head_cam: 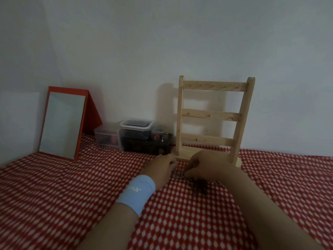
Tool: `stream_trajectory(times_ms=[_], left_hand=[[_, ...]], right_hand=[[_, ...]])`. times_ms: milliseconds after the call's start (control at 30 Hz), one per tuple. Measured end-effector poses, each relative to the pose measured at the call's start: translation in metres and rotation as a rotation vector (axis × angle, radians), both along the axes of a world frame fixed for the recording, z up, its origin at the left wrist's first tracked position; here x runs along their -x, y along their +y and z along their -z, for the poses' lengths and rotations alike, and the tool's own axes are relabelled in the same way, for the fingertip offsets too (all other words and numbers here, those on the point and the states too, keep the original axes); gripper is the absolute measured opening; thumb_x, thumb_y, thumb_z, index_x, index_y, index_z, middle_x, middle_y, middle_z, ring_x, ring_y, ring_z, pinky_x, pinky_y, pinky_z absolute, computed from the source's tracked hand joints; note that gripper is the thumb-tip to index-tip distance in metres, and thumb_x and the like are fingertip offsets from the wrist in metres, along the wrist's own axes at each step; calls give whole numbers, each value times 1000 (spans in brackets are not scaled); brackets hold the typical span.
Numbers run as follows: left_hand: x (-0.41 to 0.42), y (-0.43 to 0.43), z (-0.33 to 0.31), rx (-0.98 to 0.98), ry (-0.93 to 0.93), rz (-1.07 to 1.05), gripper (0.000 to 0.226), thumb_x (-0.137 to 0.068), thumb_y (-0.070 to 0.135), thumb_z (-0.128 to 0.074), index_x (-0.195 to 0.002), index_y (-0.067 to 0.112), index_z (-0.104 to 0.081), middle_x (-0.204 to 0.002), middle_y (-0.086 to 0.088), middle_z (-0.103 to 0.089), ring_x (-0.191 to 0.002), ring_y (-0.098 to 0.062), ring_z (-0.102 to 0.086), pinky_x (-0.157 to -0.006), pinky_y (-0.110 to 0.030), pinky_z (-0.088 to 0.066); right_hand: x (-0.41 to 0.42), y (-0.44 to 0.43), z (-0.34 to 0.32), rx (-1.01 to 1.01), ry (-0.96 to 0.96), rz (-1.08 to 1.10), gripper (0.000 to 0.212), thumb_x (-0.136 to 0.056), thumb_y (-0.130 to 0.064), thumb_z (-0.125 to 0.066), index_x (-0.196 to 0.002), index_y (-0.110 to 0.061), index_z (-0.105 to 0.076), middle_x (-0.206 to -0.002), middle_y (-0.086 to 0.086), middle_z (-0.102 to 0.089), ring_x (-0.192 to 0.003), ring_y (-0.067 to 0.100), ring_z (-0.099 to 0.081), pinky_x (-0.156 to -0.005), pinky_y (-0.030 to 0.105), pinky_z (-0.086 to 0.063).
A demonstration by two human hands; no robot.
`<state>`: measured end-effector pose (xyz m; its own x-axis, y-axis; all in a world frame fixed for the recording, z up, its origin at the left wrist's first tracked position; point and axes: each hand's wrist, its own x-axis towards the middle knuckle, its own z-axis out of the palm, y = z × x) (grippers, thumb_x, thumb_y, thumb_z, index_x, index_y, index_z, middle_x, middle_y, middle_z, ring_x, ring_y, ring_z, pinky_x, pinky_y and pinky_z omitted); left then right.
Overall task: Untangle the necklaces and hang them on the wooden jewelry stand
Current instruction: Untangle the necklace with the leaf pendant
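A wooden jewelry stand (212,116) with three peg rails stands upright against the wall, and nothing hangs on it. Just in front of its base, a dark tangle of necklaces (199,186) lies on the red-and-white cloth. My right hand (207,165) pinches a thin chain at the tangle's upper end. My left hand (159,168), with a light blue wristband, rests curled on the cloth beside it; its fingertips are hidden, so I cannot tell if they hold the chain.
A red-framed mirror (62,123) leans at the back left. Clear plastic boxes (136,128) and a dark box (147,147) sit between the mirror and the stand. The patterned cloth (54,186) covers the whole surface. A pale wall runs close behind.
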<state>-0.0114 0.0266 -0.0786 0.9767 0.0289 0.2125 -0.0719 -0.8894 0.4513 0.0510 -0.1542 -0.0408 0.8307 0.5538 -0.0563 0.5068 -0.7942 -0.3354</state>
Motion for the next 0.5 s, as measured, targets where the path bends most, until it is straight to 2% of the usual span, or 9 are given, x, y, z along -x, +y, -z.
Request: stream_trajectory(times_ms=[67, 167, 267, 333, 400, 500], left_hand=[[0, 5, 4, 67, -13, -18, 16, -105, 26, -39, -107, 20, -54, -96, 0, -63, -88, -15, -60, -84, -33, -50], [1, 14, 7, 131, -27, -48, 14, -105, 27, -38, -104, 24, -52, -95, 2, -64, -86, -11, -60, -81, -29, -50], [0, 21, 4, 100, -65, -63, 15, -103, 31, -41, -103, 26, -55, -94, 5, -65, -85, -10, -61, -81, -30, -51], [0, 26, 2, 86, -74, -62, 16, -103, 31, -43, -102, 26, -57, -93, 6, -65, -84, -10, -61, -81, -31, -52], [0, 28, 0, 34, -46, -59, 16, -101, 28, -46, -101, 24, -61, -98, 6, -62, -92, -11, -59, -85, -30, -51], [-4, 23, -2, -5, -70, -25, 20, -98, 22, -49, -113, 25, -62, -115, 6, -54, -111, -12, -49, -100, -30, -44]], right_hand=[[-1, 0, 3, -93, 61, -47, 26, -90, -39, -74, -116, -34, -72, -98, -20, -62, -90, -1, -58, -65, 10, -38], [-2, -1, 5, -209, 73, -68, 25, -96, -32, -68, -121, -37, -69, -103, -24, -60, -93, -5, -56, -68, 9, -39], [-1, 1, 2, -347, 58, -31, 25, -99, -30, -64, -122, -34, -68, -103, -25, -58, -94, -4, -58, -67, 8, -44], [0, 2, 0, -382, 57, -30, 26, -98, -25, -65, -122, -32, -68, -103, -23, -60, -95, -6, -58, -79, 12, -51], [-2, 1, -2, -431, 39, -16, 26, -95, -19, -68, -115, -35, -69, -106, -20, -66, -100, -5, -62, -96, 23, -55], [-1, 1, -6, -615, 68, -9, 27, -86, -11, -78, -95, -36, -73, -103, -13, -73, -99, 1, -68, -96, 30, -57]])
